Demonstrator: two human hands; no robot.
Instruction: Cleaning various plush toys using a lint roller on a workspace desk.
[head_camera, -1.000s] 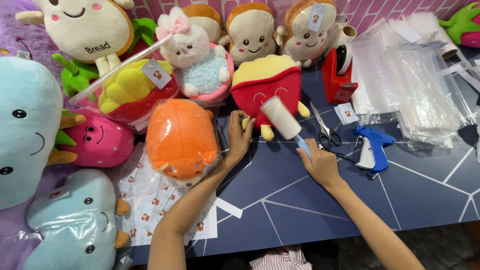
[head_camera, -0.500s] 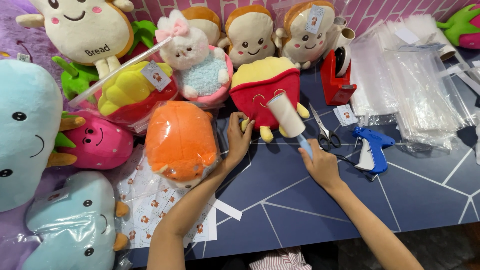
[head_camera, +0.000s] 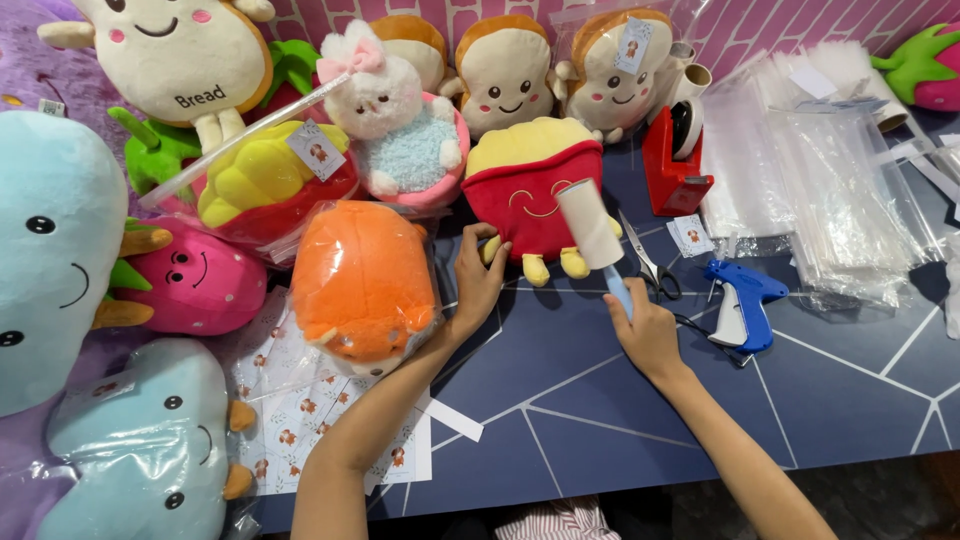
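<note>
the lint roller (head_camera: 592, 228), gripped by the right hand (head_camera: 645, 325), is best rolled evenly over the red plush (head_camera: 525, 190), steadied at its left by the spread left hand (head_camera: 478, 275).

Fuzzy cloth orange plush (head_camera: 362, 283) in glossy clear plastic; smooth papery lint roller (head_camera: 590, 224); matt tabletop (head_camera: 600, 420).

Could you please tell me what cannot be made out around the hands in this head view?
- Lint roller: its handle is hidden inside the right hand.
- Orange plush: its face is turned away, and the left hand covers its right edge.
- Scissors: partly behind the roller.
- Blue plush: cut off by the left frame edge.
</note>
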